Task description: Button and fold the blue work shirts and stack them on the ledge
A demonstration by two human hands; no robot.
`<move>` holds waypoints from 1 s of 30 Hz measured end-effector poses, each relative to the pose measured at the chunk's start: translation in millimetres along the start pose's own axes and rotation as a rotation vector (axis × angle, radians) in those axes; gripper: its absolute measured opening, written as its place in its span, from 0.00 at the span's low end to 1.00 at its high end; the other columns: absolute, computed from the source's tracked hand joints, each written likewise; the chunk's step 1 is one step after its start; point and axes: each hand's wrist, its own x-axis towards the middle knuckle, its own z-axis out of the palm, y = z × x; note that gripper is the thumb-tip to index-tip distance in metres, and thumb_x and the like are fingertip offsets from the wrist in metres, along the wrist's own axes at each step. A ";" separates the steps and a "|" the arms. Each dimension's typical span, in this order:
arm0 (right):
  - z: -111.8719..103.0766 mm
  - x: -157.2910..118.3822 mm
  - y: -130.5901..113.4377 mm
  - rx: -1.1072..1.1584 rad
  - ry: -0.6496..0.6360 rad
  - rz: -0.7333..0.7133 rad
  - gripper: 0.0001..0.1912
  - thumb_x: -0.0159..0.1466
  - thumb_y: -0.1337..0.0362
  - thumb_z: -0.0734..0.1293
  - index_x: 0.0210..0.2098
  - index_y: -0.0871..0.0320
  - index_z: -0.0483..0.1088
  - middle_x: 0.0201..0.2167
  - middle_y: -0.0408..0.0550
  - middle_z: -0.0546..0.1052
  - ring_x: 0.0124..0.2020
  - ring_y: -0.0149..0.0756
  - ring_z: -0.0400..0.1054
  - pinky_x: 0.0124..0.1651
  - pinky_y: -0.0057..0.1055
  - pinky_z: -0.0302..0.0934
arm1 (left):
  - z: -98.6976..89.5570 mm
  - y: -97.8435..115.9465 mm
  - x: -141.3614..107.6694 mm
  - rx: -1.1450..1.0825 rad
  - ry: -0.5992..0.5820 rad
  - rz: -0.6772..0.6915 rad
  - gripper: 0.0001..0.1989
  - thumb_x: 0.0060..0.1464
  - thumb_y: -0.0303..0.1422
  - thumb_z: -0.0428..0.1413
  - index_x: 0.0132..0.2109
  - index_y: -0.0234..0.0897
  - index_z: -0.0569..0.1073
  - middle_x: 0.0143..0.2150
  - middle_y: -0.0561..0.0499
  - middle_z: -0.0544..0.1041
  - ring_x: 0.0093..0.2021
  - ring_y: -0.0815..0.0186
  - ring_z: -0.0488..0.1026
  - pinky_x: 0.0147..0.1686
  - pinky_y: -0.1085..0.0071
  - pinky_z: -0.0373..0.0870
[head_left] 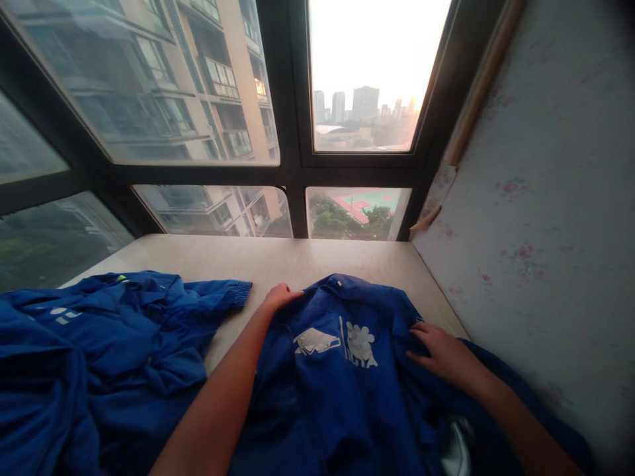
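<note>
A blue jacket with a pale printed emblem and lettering lies spread on the sill in front of me. My left hand is at its upper left shoulder, the fingers closed on the edge of the cloth. On the opposite side, my right hand rests on the jacket's right shoulder and sleeve, thumb and fingers apart. Beneath my right forearm, a grey-white shiny patch shows among the dark folds; what it is I cannot make out.
To the left lies a second blue garment, crumpled, its ribbed cuff pointing right. The pale sill ends at dark-framed windows. A flowered papered wall bounds the right side, its paper peeling near the window frame.
</note>
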 end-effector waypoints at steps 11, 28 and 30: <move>-59.9 1.8 47.4 0.423 0.332 0.213 0.24 0.61 0.43 0.62 0.39 0.54 0.78 0.39 0.48 0.82 0.42 0.49 0.75 0.49 0.42 0.68 | -48.9 -18.1 -30.4 -0.228 0.179 0.166 0.28 0.43 0.37 0.57 0.54 0.35 0.73 0.39 0.48 0.79 0.36 0.62 0.76 0.32 0.72 0.70; -181.5 -32.1 -26.4 0.924 1.060 0.193 0.22 0.51 0.51 0.75 0.40 0.59 0.78 0.30 0.46 0.79 0.25 0.33 0.70 0.29 0.31 0.67 | -169.5 25.7 -171.1 -0.409 0.094 0.261 0.38 0.45 0.50 0.59 0.60 0.37 0.66 0.45 0.51 0.81 0.43 0.55 0.79 0.41 0.64 0.75; -224.9 -40.8 -44.0 0.810 1.229 0.112 0.22 0.54 0.52 0.73 0.43 0.61 0.78 0.35 0.49 0.80 0.27 0.31 0.71 0.29 0.29 0.64 | -206.6 56.9 -202.5 -0.390 0.206 0.336 0.45 0.45 0.53 0.59 0.66 0.37 0.60 0.50 0.50 0.80 0.44 0.54 0.79 0.41 0.63 0.75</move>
